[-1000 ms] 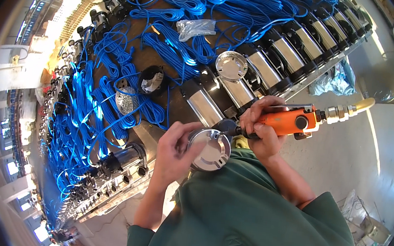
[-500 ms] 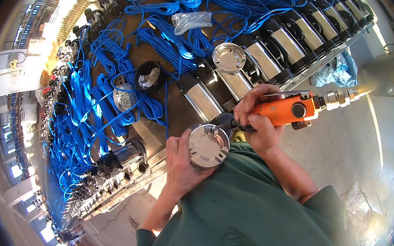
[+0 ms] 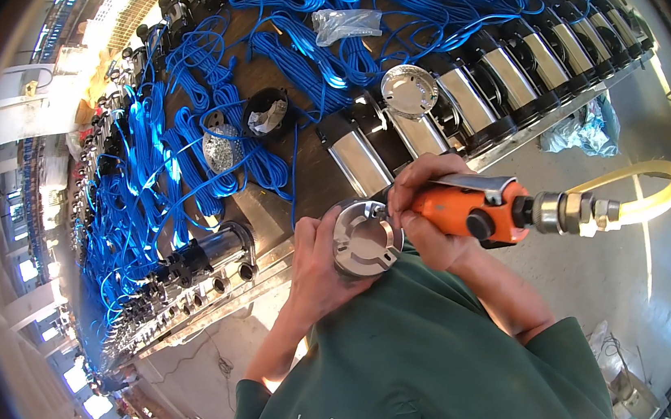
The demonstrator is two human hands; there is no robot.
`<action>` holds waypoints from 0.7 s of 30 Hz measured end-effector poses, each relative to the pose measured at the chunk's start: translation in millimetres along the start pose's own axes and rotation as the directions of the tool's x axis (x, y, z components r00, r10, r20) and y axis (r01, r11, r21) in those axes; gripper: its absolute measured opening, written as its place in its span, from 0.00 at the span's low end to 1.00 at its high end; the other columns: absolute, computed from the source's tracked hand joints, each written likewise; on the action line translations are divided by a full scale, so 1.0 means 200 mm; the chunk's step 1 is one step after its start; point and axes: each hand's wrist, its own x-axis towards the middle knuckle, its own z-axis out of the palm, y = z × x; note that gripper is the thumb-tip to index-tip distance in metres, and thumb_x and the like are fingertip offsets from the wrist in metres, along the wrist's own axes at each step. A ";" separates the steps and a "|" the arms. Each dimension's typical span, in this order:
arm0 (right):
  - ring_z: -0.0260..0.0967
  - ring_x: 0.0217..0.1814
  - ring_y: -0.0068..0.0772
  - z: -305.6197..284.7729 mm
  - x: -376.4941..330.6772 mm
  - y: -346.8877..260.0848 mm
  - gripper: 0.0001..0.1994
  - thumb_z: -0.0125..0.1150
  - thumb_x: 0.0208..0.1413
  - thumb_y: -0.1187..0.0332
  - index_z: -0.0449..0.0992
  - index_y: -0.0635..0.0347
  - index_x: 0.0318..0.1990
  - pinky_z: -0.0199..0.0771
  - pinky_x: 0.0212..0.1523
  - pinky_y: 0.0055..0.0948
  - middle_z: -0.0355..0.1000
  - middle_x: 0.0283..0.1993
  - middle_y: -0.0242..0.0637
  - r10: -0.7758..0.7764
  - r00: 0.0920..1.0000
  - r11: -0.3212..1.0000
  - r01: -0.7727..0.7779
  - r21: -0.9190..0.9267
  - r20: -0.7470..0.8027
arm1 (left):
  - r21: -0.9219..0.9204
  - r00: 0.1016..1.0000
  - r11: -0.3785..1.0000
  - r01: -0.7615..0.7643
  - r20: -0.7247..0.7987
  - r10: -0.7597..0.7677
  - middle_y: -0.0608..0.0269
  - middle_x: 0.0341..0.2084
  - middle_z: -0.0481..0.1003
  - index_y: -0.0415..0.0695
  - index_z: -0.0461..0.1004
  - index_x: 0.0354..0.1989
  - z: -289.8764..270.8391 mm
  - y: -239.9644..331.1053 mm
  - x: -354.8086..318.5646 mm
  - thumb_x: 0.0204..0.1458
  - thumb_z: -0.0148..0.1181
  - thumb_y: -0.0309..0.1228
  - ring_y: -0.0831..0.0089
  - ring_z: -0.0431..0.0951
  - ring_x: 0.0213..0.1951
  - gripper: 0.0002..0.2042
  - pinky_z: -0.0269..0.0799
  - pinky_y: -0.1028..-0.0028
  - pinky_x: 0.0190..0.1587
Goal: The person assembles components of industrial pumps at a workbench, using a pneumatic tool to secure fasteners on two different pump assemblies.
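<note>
While blue cable coils (image 3: 194,154) spread far out to the left of both hands across the brown surface (image 3: 306,182), a black cup-shaped part (image 3: 268,112) and a perforated silver disc (image 3: 223,147) lie among them, up and left of the left hand. Below-left of that hand, a row of black-and-steel cylinder units (image 3: 208,257) runs along the surface edge.

Left hand (image 3: 321,269) comes up from the green sleeve, fingers wrapped around the back of a round silver metal fitting (image 3: 365,237), gripping it from the left and below, open face toward the camera. Fitting sits between the two hands, touching both, just above the green shirt.

Right hand (image 3: 424,219) is clenched on an orange pneumatic tool (image 3: 474,212), tool lying roughly level, nose end at the fitting's upper right rim; exact contact point hidden by fingers. Metal coupling and yellowish air hose (image 3: 640,188) leave the tool to the right, hose curving up.

Above the right hand: a shiny round lid (image 3: 409,90) on the surface and a row of steel-bodied units (image 3: 478,94). Clear plastic bag (image 3: 347,22) farther up. Crumpled bluish plastic (image 3: 585,129) on the floor, up-right of the tool.
</note>
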 end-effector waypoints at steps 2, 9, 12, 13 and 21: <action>0.64 0.26 0.27 0.02 0.02 -0.02 0.18 0.47 0.40 0.86 0.60 0.62 0.42 0.72 0.29 0.28 0.63 0.31 0.41 0.013 1.000 1.000 -0.013 0.023 0.004 | -0.006 1.000 1.000 0.003 0.017 -0.003 0.53 0.38 0.63 0.38 0.61 0.56 -0.01 -0.01 0.01 0.23 0.77 0.32 0.54 0.68 0.41 0.44 0.67 0.63 0.44; 0.63 0.27 0.26 0.03 0.02 0.00 0.18 0.46 0.40 0.85 0.59 0.61 0.42 0.71 0.28 0.27 0.63 0.30 0.41 0.044 0.999 0.997 -0.043 0.057 -0.012 | -0.052 0.997 0.999 -0.014 0.076 0.018 0.53 0.38 0.62 0.38 0.61 0.56 -0.04 -0.04 0.04 0.22 0.77 0.31 0.55 0.69 0.40 0.45 0.69 0.65 0.42; 0.63 0.27 0.26 0.04 0.03 0.00 0.18 0.45 0.40 0.85 0.59 0.61 0.42 0.71 0.28 0.26 0.63 0.30 0.41 0.049 0.998 0.994 -0.046 0.096 -0.037 | -0.085 0.993 0.996 -0.010 0.113 0.020 0.54 0.38 0.62 0.39 0.61 0.56 -0.06 -0.05 0.06 0.22 0.77 0.31 0.57 0.69 0.39 0.45 0.69 0.65 0.42; 0.63 0.27 0.26 0.04 0.03 0.00 0.18 0.45 0.40 0.86 0.59 0.61 0.42 0.71 0.28 0.26 0.63 0.30 0.41 0.051 0.998 0.995 -0.048 0.087 -0.038 | -0.081 0.994 0.997 -0.015 0.111 0.024 0.54 0.38 0.62 0.39 0.61 0.56 -0.06 -0.05 0.06 0.22 0.77 0.31 0.57 0.69 0.39 0.45 0.69 0.65 0.42; 0.64 0.27 0.25 0.04 0.03 0.01 0.19 0.45 0.40 0.87 0.59 0.61 0.42 0.71 0.29 0.26 0.63 0.30 0.41 0.019 0.999 0.998 -0.017 0.053 -0.033 | -0.113 0.989 0.993 -0.014 0.142 0.030 0.55 0.38 0.62 0.41 0.62 0.56 -0.08 -0.07 0.08 0.22 0.76 0.31 0.58 0.68 0.40 0.44 0.70 0.66 0.42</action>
